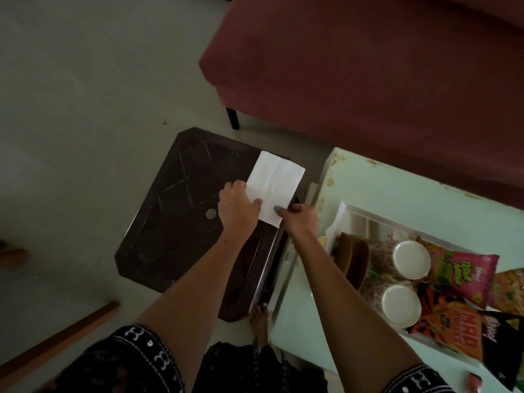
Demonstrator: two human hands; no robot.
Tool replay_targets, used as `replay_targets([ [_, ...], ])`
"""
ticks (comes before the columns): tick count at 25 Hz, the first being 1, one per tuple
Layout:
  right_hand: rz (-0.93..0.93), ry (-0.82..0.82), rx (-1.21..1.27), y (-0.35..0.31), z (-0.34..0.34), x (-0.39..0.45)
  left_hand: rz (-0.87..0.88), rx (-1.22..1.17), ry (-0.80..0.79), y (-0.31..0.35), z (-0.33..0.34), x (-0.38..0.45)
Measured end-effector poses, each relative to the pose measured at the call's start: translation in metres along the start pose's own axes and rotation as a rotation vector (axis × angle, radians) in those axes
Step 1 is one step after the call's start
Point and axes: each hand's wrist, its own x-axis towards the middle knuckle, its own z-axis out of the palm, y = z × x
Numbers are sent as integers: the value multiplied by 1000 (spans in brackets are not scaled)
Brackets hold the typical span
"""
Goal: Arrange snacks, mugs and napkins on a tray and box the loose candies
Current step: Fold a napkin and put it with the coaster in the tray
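Note:
A white folded napkin [275, 184] is held over the right end of a dark low table [175, 211]. My left hand [236, 207] pinches its left edge and my right hand [300, 218] pinches its near right corner. To the right, a white tray [357, 212] sits on a pale green table [411, 188]. In the tray are two patterned mugs with white insides [411, 259] [401, 306], brown bowls [353, 258] and several snack packets: a pink one [465, 275] and an orange one [459, 336].
A maroon sofa [368, 66] fills the far right. A wooden strip [59, 344] lies on the pale floor at the near left. A small red packet [475, 382] lies at the green table's near edge. My bare foot [259, 321] stands between the tables.

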Motion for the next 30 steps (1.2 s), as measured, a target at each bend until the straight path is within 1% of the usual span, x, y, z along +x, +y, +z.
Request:
replay_targets([
  [2, 14, 34, -3, 0, 5, 2, -54, -23, -11, -1, 1, 3],
  [4, 18, 53, -17, -1, 8, 4, -129, -67, -59, -2, 1, 8],
  [7, 20, 30, -22, -5, 7, 2, -160, -129, -144, -3, -3, 10],
  [10, -1, 34, -17, -8, -3, -7, -97, -189, -196, 5, -7, -5],
  [13, -63, 70, -38, -2, -24, -29, 24, -201, -174, 19, -6, -36],
  [15, -97, 146, -76, 15, -43, -49, 112, -216, -198, 28, -1, -64],
  [18, -64, 276, -120, 56, -76, -79, 251, -233, -285, 41, 15, -113],
  [20, -46, 337, -94, 87, -95, -94, 308, -253, -358, 47, 31, -145],
  [21, -32, 349, -72, 101, -102, -98, 309, -257, -404, 49, 41, -159],
  [23, -7, 323, -72, 124, -111, -100, 285, -225, -461, 49, 57, -181],
  [26, -27, 249, -142, 141, -114, -92, 257, -208, -437, 48, 72, -195],
  [30, 11, 231, -149, 148, -114, -82, 277, -222, -433, 52, 81, -193],
])
